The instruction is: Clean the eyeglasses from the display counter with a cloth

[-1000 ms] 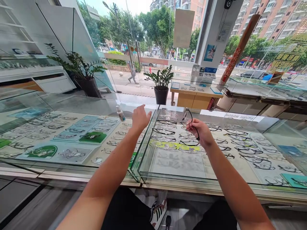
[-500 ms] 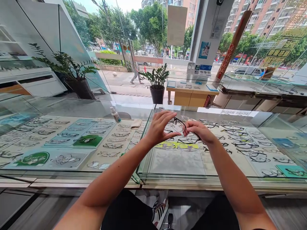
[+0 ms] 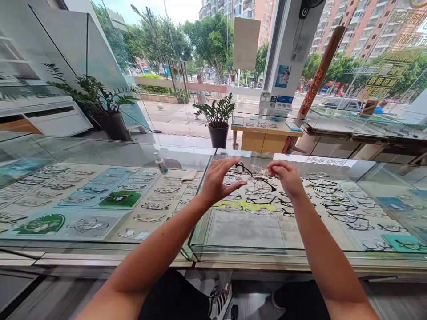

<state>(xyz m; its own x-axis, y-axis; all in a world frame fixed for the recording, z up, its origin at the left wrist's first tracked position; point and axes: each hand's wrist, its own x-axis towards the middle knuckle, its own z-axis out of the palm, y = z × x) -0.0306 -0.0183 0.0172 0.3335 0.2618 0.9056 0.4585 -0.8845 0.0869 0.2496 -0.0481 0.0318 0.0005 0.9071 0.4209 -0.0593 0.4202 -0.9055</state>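
Observation:
A pair of black-rimmed eyeglasses is up above the glass counter, its temple arms pointing right toward me. My left hand holds it by one side between the outstretched fingers and the thumb. Just right of the glasses, my right hand hovers with loosely bent fingers, apart from the dark temple tip. Nothing shows in that hand. Beneath both hands, rows of eyeglasses lie inside the showcase, some on a yellow strip.
The glass counter spans the view in front of me. A white spray bottle and a folded cloth are left of my left hand. Beyond are a potted plant, a wooden display table and a passer-by outside the window.
My right hand has let go of the eyeglasses and moved slightly right and up. My left hand still holds them, a little further left. The passer-by outside has moved right.

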